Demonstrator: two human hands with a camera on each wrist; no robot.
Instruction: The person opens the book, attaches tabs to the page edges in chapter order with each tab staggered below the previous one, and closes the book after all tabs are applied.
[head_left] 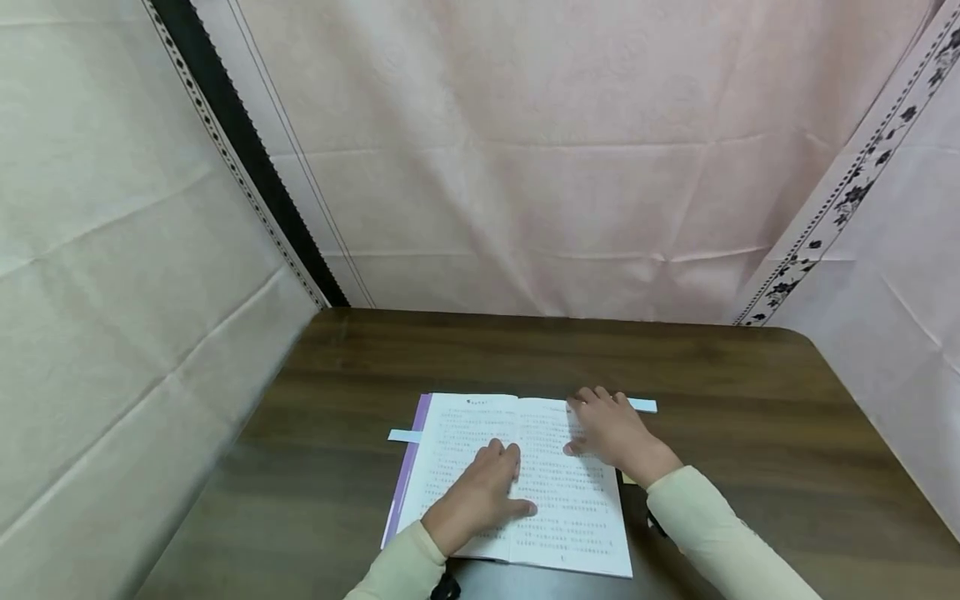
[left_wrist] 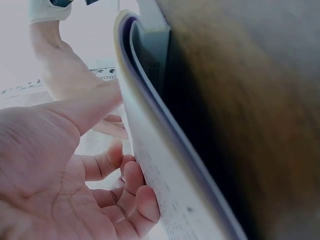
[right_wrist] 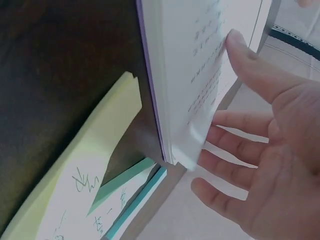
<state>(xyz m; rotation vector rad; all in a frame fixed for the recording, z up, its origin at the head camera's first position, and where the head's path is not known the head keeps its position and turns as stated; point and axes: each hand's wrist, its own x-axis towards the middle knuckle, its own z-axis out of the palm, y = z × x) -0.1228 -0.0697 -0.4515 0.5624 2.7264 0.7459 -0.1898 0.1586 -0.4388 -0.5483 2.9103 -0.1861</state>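
One open book (head_left: 517, 475) with smooth white printed pages and a thin purple cover is laid flat on a dark wood-grain table (head_left: 750, 417), directly beneath both hands. The left hand (head_left: 480, 496) is rested palm-down on the left page, its fingers loosely bent and nothing gripped; in the left wrist view the fingertips (left_wrist: 135, 192) are seen touching the paper. The right hand (head_left: 611, 433) is spread flat over the upper part of the right page, fingers nearly straight, nothing grasped; in the right wrist view the thumb (right_wrist: 245, 55) is pressed against the page face, the other fingers being extended past the block of page edges.

Two pale blue paper strips are counted: one (head_left: 405, 435) just left of the book, away from the left hand, one (head_left: 643, 405) just beyond the right fingertips. A soft yellow-green sticky-note pad (right_wrist: 85, 185), handwritten on, is lain beside the book's right edge, under the right wrist.

Bare tabletop is left open to the right of the right hand and beyond both hands, up to its rounded corner. The table is enclosed on three sides by creased pale fabric curtains (head_left: 525, 167).
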